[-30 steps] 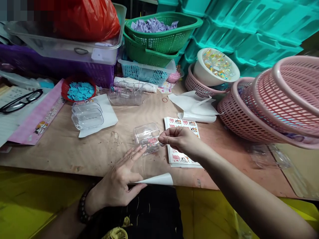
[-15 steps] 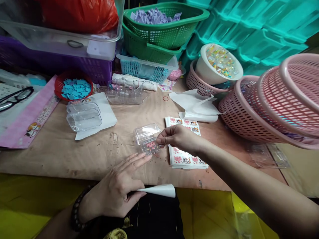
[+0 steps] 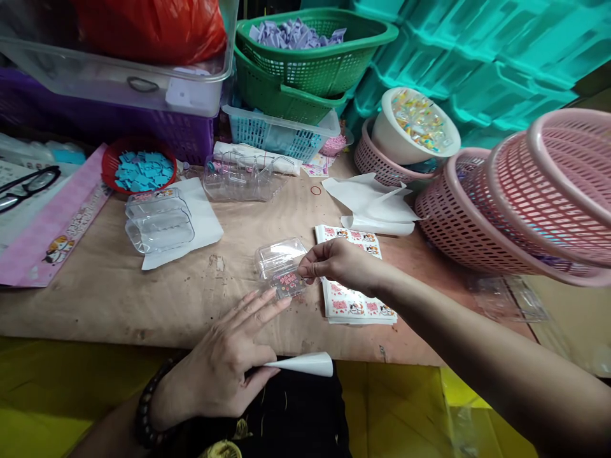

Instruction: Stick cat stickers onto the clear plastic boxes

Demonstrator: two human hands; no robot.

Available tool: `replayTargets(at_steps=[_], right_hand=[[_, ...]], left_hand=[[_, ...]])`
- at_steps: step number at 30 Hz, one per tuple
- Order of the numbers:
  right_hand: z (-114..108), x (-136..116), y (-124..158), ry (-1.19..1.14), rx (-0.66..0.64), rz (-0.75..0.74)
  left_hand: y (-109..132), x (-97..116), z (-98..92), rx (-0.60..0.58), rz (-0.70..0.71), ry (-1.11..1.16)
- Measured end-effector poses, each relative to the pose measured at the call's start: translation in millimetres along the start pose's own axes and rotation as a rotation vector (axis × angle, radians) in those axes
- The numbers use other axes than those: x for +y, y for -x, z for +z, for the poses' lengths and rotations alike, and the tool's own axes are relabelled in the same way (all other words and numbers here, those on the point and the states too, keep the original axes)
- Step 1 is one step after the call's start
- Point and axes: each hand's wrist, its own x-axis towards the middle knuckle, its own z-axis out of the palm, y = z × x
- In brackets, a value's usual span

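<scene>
Clear plastic box (image 3: 281, 256) between my hands.
Left hand (image 3: 229, 356) pinches curled paper (image 3: 308, 364); right hand (image 3: 340, 267) is pinched at box's right edge.

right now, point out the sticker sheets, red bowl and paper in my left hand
Sticker sheets (image 3: 354, 303), head view: lower part
Red bowl (image 3: 109, 168), head view: left wall
Held paper (image 3: 309, 364), head view: curled outer side

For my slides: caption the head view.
Left hand pinches curled white paper; right hand at a clear box beside sticker sheets.
</scene>
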Motion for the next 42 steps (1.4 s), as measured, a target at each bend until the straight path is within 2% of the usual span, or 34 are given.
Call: replayTargets(at_steps=[10,23,27,33,37,39,42], right_hand=[[1,-6,2,0.042,0.002,0.041],[4,-17,5,0.075,0.017,0.122],[5,-17,4,0.119,0.023,0.093],[12,-22,6,0.340,0.078,0.039],[20,-25,15,0.606,0.188,0.024],[18,-23,17,0.748,0.252,0.034],[2,-14,18,0.859,0.339,0.091]], left_hand=[[-1,-2,3.1,-0.017,-0.012,0.013],[-5,0,0.5,0.017,-0.012,0.047],[-14,0,1.3,-0.031,0.003,0.023],[-20,-6,7.3,-0.082,-0.013,-0.036],[-21,-5,6.4,-0.078,-0.029,-0.048],[-22,-3,5.0,-0.084,-0.029,-0.049],[-25,-3,3.0,-0.092,-0.034,-0.040]])
